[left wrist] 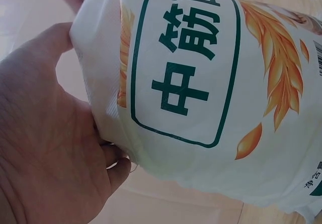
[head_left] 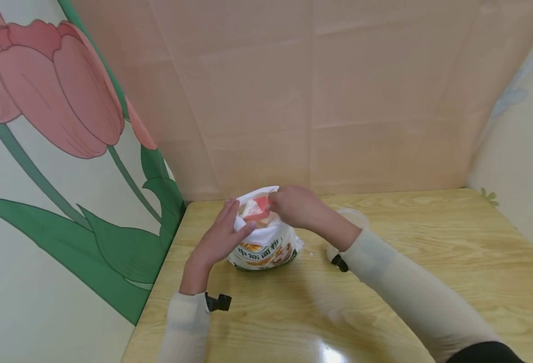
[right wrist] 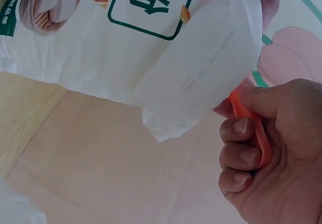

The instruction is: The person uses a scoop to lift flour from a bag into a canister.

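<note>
A white flour bag (head_left: 266,252) with green lettering and wheat pictures stands upright on the table, its top folded open. My left hand (head_left: 218,234) holds the bag's rim at its left side, thumb on the near edge and fingers at the far side. In the left wrist view that hand (left wrist: 55,128) curls about the rim of the bag (left wrist: 201,98). My right hand (head_left: 295,206) grips the handle of a red scoop (head_left: 259,209), which carries white flour (head_left: 250,208) at the bag's mouth. In the right wrist view my fingers wrap the orange-red handle (right wrist: 259,138).
A clear plastic container (head_left: 354,218) stands right of the bag, partly hidden behind my right forearm. The wooden table (head_left: 429,242) meets a pinkish-brown sheet (head_left: 311,101) at the back. A wall with painted tulips (head_left: 62,91) borders the left side.
</note>
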The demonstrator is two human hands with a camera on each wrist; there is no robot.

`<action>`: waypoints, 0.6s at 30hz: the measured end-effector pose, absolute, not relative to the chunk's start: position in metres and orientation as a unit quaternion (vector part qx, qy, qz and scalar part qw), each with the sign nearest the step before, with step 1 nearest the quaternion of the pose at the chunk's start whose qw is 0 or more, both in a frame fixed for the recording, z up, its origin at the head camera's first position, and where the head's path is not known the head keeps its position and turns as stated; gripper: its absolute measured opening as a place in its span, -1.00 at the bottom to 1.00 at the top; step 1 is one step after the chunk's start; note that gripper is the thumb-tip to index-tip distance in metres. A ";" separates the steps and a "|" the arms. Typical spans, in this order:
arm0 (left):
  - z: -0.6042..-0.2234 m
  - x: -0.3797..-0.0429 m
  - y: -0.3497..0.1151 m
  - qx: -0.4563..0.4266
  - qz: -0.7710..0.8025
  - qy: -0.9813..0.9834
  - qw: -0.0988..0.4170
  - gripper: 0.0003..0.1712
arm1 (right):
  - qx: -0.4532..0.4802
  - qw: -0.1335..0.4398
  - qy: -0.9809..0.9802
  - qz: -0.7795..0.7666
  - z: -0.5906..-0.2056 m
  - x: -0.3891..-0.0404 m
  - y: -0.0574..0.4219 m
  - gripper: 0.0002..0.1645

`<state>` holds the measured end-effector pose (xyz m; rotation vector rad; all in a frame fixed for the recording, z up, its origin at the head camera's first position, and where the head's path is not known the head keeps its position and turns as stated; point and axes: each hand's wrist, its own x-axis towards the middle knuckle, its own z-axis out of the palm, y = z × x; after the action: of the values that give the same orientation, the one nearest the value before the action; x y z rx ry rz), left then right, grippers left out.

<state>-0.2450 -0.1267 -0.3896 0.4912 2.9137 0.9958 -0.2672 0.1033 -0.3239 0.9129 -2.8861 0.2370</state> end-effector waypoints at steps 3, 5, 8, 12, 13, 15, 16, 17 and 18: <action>-0.390 -0.245 -0.127 0.154 0.321 0.934 0.013 0.10 | 0.297 0.068 -0.947 0.099 -0.324 -0.263 0.108 -0.70; -0.390 -0.244 -0.128 0.152 0.321 0.935 0.014 0.14 | 0.295 0.083 -0.945 0.112 -0.325 -0.260 0.110 -0.71; -0.389 -0.244 -0.128 0.153 0.322 0.934 0.014 0.17 | 0.299 0.107 -0.939 0.133 -0.327 -0.255 0.114 -0.72; -0.388 -0.242 -0.129 0.157 0.320 0.934 0.016 0.12 | 0.301 0.127 -0.932 0.159 -0.330 -0.250 0.118 -0.71; -0.388 -0.242 -0.130 0.156 0.319 0.934 0.016 0.12 | 0.300 0.131 -0.931 0.164 -0.331 -0.249 0.119 -0.70; -0.388 -0.241 -0.130 0.158 0.318 0.935 0.016 0.14 | 0.296 0.137 -0.930 0.172 -0.333 -0.247 0.120 -0.70; -0.388 -0.241 -0.130 0.158 0.318 0.935 0.016 0.16 | 0.294 0.139 -0.929 0.177 -0.334 -0.246 0.121 -0.70; -0.388 -0.241 -0.131 0.159 0.318 0.935 0.016 0.18 | 0.292 0.140 -0.929 0.182 -0.334 -0.245 0.121 -0.69; -0.388 -0.241 -0.131 0.159 0.318 0.935 0.017 0.19 | 0.290 0.142 -0.928 0.184 -0.335 -0.244 0.122 -0.68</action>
<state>-0.2407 -0.1308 -0.3876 0.4941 2.9054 0.9871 -0.2437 0.1219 -0.3346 0.8375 -2.6787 0.5323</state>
